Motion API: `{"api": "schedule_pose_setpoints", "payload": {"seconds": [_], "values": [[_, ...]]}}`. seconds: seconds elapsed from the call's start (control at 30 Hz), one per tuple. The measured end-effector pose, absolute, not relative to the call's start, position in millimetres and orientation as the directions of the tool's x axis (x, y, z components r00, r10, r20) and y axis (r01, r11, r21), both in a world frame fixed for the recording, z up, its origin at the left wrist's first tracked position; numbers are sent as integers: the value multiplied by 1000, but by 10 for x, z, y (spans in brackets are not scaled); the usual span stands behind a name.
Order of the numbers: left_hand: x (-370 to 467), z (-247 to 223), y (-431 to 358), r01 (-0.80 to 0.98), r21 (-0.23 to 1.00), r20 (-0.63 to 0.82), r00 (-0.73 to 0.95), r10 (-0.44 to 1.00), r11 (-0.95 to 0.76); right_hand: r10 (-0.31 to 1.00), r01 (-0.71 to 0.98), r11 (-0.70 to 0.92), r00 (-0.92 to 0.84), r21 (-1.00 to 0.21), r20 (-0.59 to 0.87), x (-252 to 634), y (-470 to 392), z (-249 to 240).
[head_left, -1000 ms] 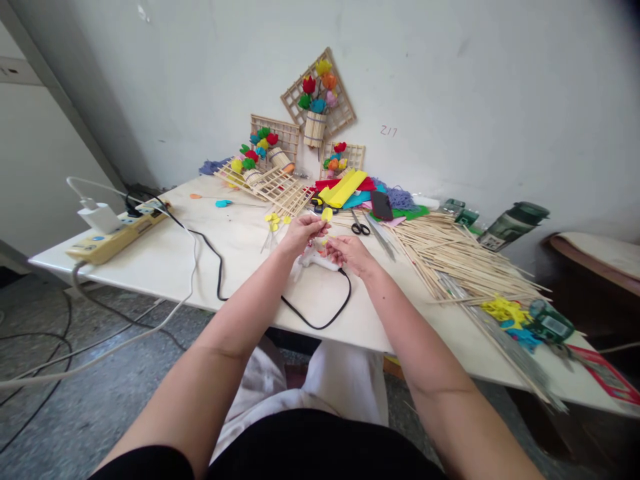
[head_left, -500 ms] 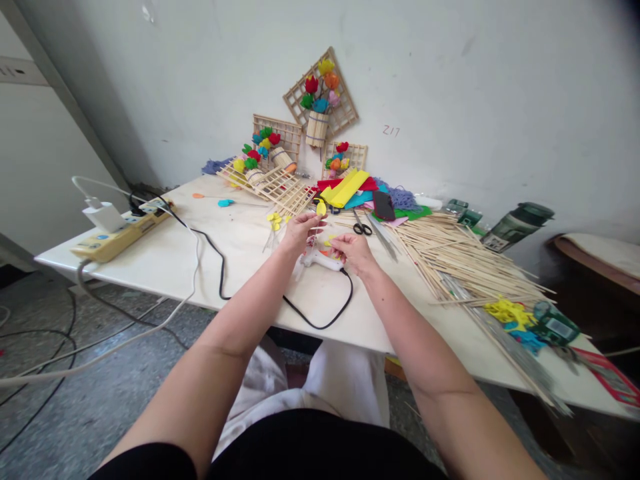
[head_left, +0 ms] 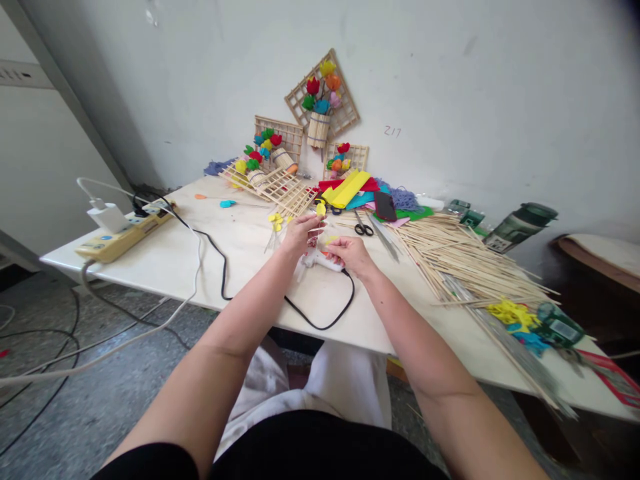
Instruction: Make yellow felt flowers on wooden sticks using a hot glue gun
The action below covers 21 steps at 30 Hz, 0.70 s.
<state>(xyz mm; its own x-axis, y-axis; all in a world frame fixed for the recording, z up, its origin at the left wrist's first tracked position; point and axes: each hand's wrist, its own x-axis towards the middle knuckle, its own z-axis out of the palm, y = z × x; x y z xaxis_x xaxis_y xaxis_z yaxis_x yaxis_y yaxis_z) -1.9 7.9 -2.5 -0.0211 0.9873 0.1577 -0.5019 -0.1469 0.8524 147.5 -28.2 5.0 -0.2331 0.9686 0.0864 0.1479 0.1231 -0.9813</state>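
Pinched in my left hand [head_left: 301, 233] is a small yellow petal [head_left: 321, 209], which sticks up past the fingertips. My right hand [head_left: 354, 253] is closed at the fingertips, close to a small yellow piece [head_left: 331, 239]; it seems to hold that piece. Under and between both hands lies a white glue gun [head_left: 327, 262], its black cord looping toward the table's front edge. More yellow petals [head_left: 276, 220] rest left of my left hand. Black-handled scissors [head_left: 363, 227] lie beyond my right hand.
Stick lattices with coloured flowers [head_left: 323, 100] stand at the back. Wooden sticks [head_left: 465, 260] are piled at right, near a dark green bottle [head_left: 520, 227]. A power strip [head_left: 125, 233] sits at left with cords. Coloured paper [head_left: 347, 189] lies behind the hands.
The whole view has shifted slightly. My right fingertips have moved a little closer to my left hand, and the petal in my left hand has turned slightly.
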Motion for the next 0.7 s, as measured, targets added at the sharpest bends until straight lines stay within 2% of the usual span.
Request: {"api": "schedule_pose_setpoints", "payload": {"seconds": [0.7], "values": [[18, -22, 74, -573, 809, 136, -39, 990, -133, 958, 152, 131, -273, -980, 86, 1459, -273, 14]]}}
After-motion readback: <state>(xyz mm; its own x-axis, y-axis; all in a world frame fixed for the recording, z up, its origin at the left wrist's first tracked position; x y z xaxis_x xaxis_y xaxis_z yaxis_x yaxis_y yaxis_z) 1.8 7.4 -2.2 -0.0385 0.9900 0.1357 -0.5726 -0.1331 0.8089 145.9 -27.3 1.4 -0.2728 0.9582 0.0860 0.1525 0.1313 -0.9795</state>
